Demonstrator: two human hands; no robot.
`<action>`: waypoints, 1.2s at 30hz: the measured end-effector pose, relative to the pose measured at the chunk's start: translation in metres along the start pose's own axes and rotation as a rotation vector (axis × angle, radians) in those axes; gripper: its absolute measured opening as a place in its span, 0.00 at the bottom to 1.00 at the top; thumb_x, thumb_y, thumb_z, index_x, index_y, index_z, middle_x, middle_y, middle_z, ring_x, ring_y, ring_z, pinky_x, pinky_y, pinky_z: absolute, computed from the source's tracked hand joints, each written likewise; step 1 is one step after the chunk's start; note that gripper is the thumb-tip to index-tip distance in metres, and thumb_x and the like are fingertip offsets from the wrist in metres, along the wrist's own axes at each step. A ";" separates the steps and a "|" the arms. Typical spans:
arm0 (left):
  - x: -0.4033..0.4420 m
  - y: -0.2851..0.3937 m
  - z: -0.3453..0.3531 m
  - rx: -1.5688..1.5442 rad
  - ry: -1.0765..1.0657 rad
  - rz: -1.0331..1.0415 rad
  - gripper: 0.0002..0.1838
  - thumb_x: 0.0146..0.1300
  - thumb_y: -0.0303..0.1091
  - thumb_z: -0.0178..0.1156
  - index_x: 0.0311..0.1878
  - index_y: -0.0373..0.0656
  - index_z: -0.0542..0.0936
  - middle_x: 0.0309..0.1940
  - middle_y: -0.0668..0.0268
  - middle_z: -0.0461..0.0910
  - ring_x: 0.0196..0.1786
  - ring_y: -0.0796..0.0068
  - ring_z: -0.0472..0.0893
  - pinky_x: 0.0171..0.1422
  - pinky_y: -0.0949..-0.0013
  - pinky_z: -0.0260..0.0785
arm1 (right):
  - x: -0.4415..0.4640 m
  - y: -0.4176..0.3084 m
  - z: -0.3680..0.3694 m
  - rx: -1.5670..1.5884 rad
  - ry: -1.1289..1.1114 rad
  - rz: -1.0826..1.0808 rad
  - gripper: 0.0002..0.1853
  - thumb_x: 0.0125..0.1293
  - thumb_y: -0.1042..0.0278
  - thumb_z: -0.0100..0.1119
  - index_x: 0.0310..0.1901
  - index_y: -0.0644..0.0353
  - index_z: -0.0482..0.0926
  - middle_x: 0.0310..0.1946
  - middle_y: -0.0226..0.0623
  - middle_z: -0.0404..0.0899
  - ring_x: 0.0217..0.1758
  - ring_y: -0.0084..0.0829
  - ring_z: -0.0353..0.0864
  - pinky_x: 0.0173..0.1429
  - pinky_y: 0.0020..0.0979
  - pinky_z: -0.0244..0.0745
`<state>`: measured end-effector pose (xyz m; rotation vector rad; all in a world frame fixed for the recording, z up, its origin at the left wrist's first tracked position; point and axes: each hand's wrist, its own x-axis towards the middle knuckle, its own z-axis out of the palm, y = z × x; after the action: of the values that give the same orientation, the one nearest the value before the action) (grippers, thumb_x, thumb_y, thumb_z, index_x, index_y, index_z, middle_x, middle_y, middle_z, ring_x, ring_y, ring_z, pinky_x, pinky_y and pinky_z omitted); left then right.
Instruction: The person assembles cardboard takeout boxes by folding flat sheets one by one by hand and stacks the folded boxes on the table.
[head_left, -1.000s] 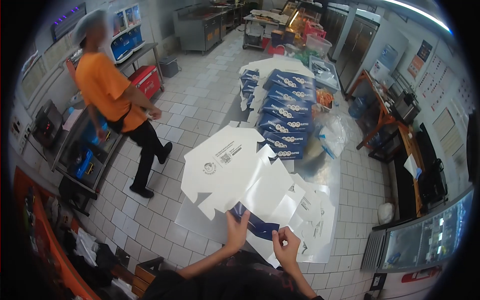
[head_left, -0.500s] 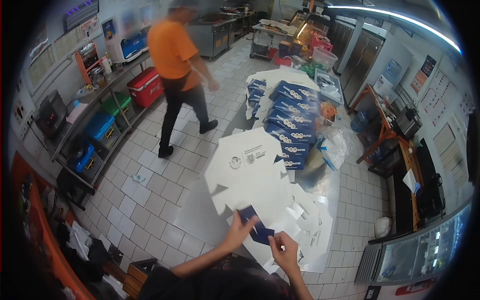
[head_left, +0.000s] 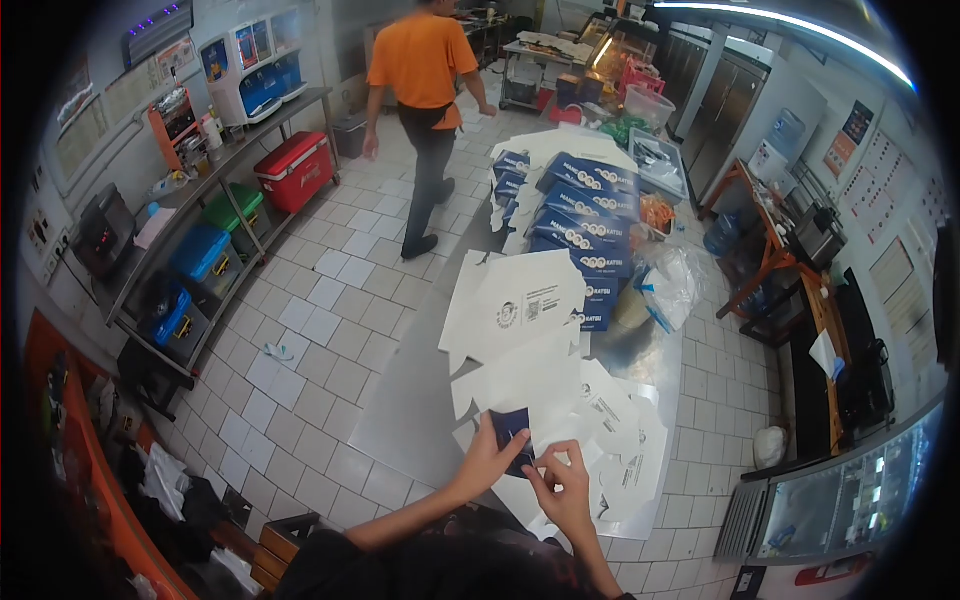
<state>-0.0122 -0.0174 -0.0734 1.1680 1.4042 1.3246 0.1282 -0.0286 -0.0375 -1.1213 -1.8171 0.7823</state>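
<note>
The left hand (head_left: 487, 455) gripped the dark blue flap (head_left: 511, 425) of a white carton sheet (head_left: 515, 345) over the metal table (head_left: 395, 415). I saw the right hand (head_left: 563, 490), fingers curled, at the flap's edge, its grip there unclear.

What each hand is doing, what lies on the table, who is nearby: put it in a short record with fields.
Left hand: holds a dark-blue cardboard flap, thumb on its face
Right hand: fingertips at the flap's edge; exact contact unclear
Beyond the hands: large, flat white cardboard sheet with dark print
Farther along: stacked dark-blue cardboard boxes with white lettering
Right of boxes: clear plastic bag
Surface: grey metal table
Nearby: person in an orange shirt, left of the table
</note>
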 end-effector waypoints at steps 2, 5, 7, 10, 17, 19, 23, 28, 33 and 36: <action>0.006 0.015 -0.006 -0.007 -0.145 -0.029 0.32 0.60 0.46 0.59 0.53 0.29 0.58 0.37 0.49 0.75 0.40 0.64 0.78 0.43 0.67 0.69 | 0.001 0.004 -0.001 0.014 -0.019 -0.012 0.06 0.54 0.80 0.62 0.29 0.65 0.73 0.22 0.34 0.69 0.13 0.16 0.64 0.18 0.20 0.58; 0.012 0.020 -0.008 -0.006 -0.364 0.199 0.52 0.49 0.42 0.70 0.69 0.38 0.47 0.59 0.51 0.65 0.59 0.65 0.69 0.62 0.68 0.60 | 0.008 0.009 -0.004 0.657 -0.018 0.396 0.11 0.57 0.81 0.59 0.31 0.63 0.65 0.27 0.34 0.70 0.15 0.19 0.69 0.17 0.19 0.63; 0.019 0.022 -0.010 -0.049 -0.445 0.161 0.55 0.44 0.42 0.73 0.69 0.41 0.47 0.61 0.53 0.64 0.60 0.66 0.68 0.63 0.67 0.60 | 0.024 0.000 -0.009 0.771 0.042 0.384 0.15 0.56 0.83 0.59 0.33 0.61 0.60 0.26 0.34 0.70 0.16 0.21 0.72 0.16 0.19 0.65; 0.020 0.029 -0.009 -0.137 -0.485 0.008 0.56 0.42 0.41 0.74 0.70 0.42 0.48 0.61 0.54 0.64 0.60 0.66 0.69 0.63 0.66 0.60 | 0.031 0.002 -0.013 0.738 0.051 0.329 0.14 0.60 0.81 0.55 0.40 0.63 0.58 0.25 0.37 0.71 0.17 0.26 0.74 0.18 0.21 0.69; 0.011 0.058 -0.004 0.296 -0.445 0.418 0.50 0.39 0.29 0.65 0.69 0.49 0.52 0.70 0.62 0.50 0.72 0.50 0.45 0.70 0.45 0.40 | 0.076 0.006 -0.073 0.475 0.043 0.222 0.25 0.71 0.47 0.32 0.38 0.63 0.70 0.24 0.36 0.74 0.22 0.24 0.71 0.24 0.21 0.64; 0.014 0.057 -0.004 0.386 -0.434 0.495 0.50 0.39 0.28 0.64 0.69 0.49 0.53 0.70 0.62 0.50 0.72 0.51 0.44 0.69 0.41 0.37 | 0.082 0.004 -0.085 0.618 0.023 0.349 0.24 0.71 0.49 0.34 0.34 0.62 0.72 0.23 0.34 0.73 0.17 0.21 0.66 0.20 0.21 0.58; 0.018 0.060 -0.013 0.555 -0.428 0.579 0.46 0.42 0.28 0.65 0.67 0.47 0.56 0.69 0.61 0.52 0.73 0.52 0.44 0.71 0.42 0.32 | 0.079 0.013 -0.091 1.138 -0.230 0.590 0.20 0.71 0.52 0.36 0.36 0.61 0.71 0.18 0.33 0.71 0.08 0.20 0.58 0.10 0.20 0.50; 0.021 0.058 -0.017 0.713 -0.408 0.625 0.45 0.42 0.27 0.65 0.67 0.47 0.57 0.69 0.61 0.54 0.73 0.52 0.44 0.71 0.43 0.33 | 0.071 0.017 -0.088 1.301 -0.102 0.691 0.11 0.68 0.61 0.46 0.37 0.60 0.71 0.18 0.32 0.72 0.06 0.19 0.60 0.07 0.18 0.51; 0.019 0.073 -0.013 0.304 -0.360 0.444 0.46 0.41 0.24 0.66 0.67 0.48 0.57 0.68 0.62 0.55 0.72 0.55 0.46 0.72 0.48 0.37 | 0.047 -0.009 -0.051 0.722 0.042 0.257 0.09 0.54 0.80 0.60 0.37 0.63 0.71 0.19 0.35 0.71 0.13 0.31 0.72 0.15 0.31 0.67; 0.020 0.074 -0.017 0.279 -0.399 0.438 0.45 0.41 0.25 0.65 0.67 0.50 0.57 0.69 0.63 0.54 0.72 0.53 0.45 0.72 0.46 0.35 | 0.042 -0.002 -0.055 0.233 0.161 0.084 0.05 0.55 0.78 0.61 0.33 0.64 0.74 0.20 0.31 0.72 0.19 0.27 0.72 0.25 0.27 0.67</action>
<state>-0.0276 -0.0013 0.0019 1.8933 1.0960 1.1089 0.1663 0.0134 0.0028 -1.0803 -1.5113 0.9015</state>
